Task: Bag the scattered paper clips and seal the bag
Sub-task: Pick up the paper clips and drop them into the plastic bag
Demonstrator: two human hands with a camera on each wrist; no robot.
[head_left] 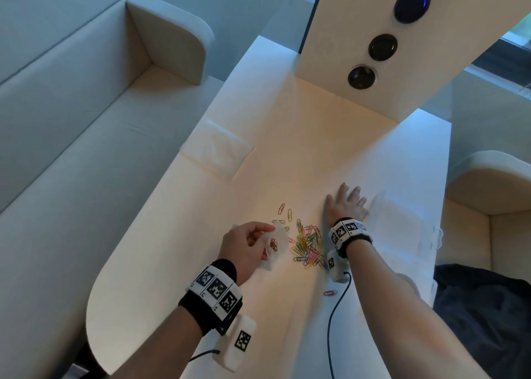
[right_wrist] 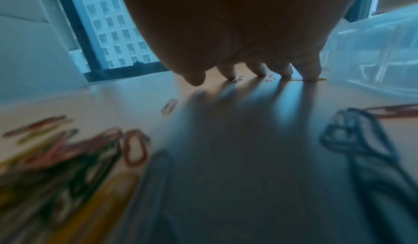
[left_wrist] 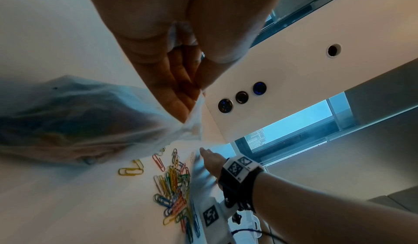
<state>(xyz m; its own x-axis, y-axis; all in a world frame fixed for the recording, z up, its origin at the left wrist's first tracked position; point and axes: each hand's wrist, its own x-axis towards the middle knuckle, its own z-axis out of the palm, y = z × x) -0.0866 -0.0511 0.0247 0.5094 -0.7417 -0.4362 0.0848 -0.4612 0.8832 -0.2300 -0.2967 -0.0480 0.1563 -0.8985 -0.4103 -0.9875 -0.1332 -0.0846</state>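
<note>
Left hand (head_left: 247, 245) is pinching the rim of a small clear bag (head_left: 275, 242) between thumb and curled fingers, holding it just beside the main pile of paper clips (head_left: 307, 245), probably so the mouth is staying close to the supply. A few clips are already showing inside the bag; the left wrist view is giving only blurred colour through the film, so no count. Right hand (head_left: 346, 204) is lying flat on the table (head_left: 161, 263) with fingers straight and spread, fingertips (right_wrist: 311, 77) touching the surface beyond the pile, where stray clips (right_wrist: 269, 78) are sitting; this reads as raking outliers back toward the heap. One lone purple clip (head_left: 330, 292) is lying near the cable, apart from the rest. Another clear plastic bag (head_left: 399, 220) is lying just right of the right hand; contents unclear. Most clips are not yet bagged, and sealing looks some way off.
</note>
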